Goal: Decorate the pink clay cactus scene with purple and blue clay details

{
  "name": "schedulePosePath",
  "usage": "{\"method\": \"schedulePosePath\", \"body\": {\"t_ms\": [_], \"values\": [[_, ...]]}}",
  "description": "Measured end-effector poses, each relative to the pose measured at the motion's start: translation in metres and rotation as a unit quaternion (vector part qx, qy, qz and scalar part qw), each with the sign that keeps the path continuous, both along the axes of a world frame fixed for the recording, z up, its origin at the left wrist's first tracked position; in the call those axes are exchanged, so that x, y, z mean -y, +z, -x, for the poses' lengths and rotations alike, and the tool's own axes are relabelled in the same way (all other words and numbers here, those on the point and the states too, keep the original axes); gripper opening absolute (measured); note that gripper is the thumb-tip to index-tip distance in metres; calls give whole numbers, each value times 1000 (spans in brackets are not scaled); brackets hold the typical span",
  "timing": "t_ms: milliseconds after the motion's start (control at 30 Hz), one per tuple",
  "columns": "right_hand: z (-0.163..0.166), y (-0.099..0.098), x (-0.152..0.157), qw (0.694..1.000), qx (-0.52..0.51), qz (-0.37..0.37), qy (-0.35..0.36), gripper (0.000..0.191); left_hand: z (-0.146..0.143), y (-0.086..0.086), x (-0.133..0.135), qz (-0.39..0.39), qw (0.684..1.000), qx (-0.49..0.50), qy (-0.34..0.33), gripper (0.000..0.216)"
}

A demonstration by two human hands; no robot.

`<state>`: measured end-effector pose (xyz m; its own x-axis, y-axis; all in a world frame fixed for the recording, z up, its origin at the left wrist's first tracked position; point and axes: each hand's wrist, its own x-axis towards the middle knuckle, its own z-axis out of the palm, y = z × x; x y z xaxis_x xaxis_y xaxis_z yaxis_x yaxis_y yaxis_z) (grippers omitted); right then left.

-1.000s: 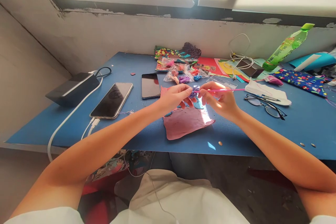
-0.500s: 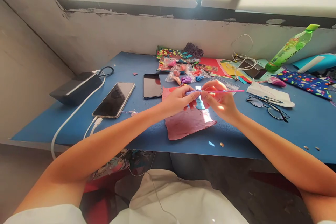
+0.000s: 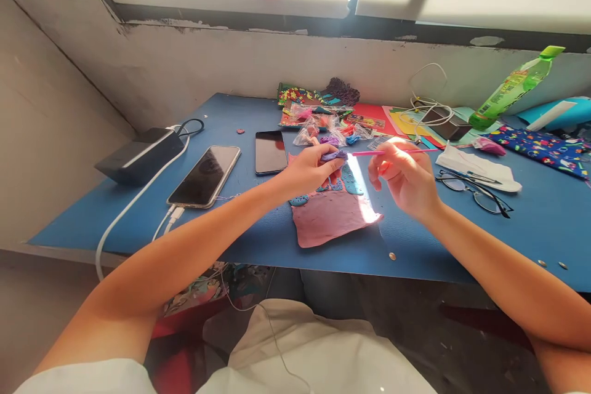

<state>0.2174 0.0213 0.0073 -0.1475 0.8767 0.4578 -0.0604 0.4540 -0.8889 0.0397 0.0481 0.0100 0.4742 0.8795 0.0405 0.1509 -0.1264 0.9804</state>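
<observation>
My left hand (image 3: 311, 166) pinches a small purple-blue lump of modelling clay (image 3: 334, 156) between thumb and fingers. From the right, my right hand (image 3: 406, 177) grips a thin pink stick (image 3: 364, 153), its left tip at or very near the lump; whether it touches I cannot tell. Both hands are raised over a flat pink clay sheet (image 3: 330, 221). Blue clay pieces with dark dots, one at the right (image 3: 353, 180) and one at the left (image 3: 299, 200), lie on the sheet. My left hand hides part of its upper side.
Two phones, one dark (image 3: 270, 152) and one in a clear case (image 3: 204, 176), lie left of the sheet. Bagged clay (image 3: 330, 135) sits behind it. Glasses (image 3: 475, 191), a white tissue (image 3: 480, 167) and a green bottle (image 3: 517, 89) are at the right. A black box (image 3: 138, 157) stands far left.
My right hand has drawn away from my left, to the right and slightly down, still with the pink stick. More of the purple-blue lump and the blue pieces shows. The view has shifted slightly.
</observation>
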Motion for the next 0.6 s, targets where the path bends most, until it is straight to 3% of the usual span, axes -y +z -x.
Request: {"method": "schedulePosePath", "body": {"t_ms": [267,400,600], "values": [[2,-1,3,987,149,-38,-39,41,1,-1,0,-1,999,34,-3,19],[1,-4,3,975,199,-65,-68,40,2,2,3,29,997,56,-34,17],[0,-11,1,923,297,-183,-164,33,2,3,6,91,985,115,-87,18]]}}
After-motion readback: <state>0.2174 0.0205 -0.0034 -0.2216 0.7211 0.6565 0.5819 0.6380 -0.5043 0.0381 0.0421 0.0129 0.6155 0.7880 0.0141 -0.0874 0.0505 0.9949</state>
